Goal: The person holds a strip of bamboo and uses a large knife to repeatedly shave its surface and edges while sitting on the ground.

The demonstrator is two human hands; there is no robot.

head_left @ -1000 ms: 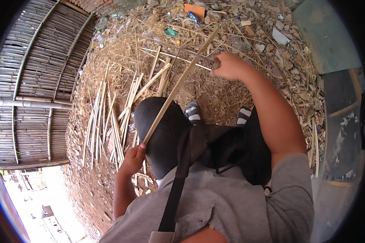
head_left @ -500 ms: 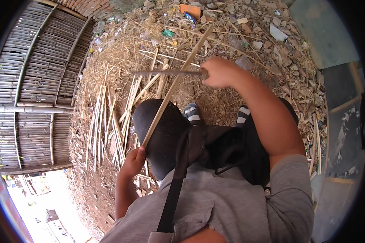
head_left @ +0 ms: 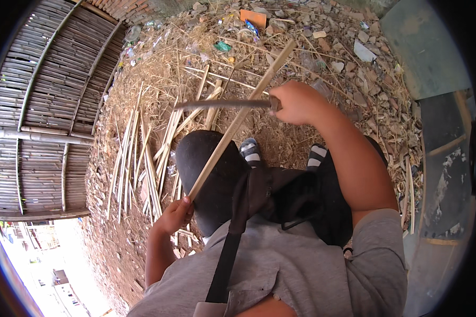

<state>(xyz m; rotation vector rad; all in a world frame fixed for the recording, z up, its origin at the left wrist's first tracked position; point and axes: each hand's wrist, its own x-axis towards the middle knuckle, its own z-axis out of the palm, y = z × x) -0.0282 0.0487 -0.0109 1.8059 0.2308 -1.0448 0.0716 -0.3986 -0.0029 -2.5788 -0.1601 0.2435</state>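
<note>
Many pale strips (head_left: 169, 130) lie on the ground (head_left: 110, 245) to our left, apparently done, while one wider strip (head_left: 227, 141), seemingly unfinished, slants over our knee (head_left: 195, 156), its lower end pinched in our left hand (head_left: 175, 215), our right hand (head_left: 300, 102) clenched round the handle (head_left: 275, 104) of a blade (head_left: 217, 103).

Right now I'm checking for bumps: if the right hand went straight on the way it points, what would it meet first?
Probably the long pale strip that the left hand holds: it slants across the line of the right hand and its blade. Depth is unclear, so the hand might pass over.
</note>
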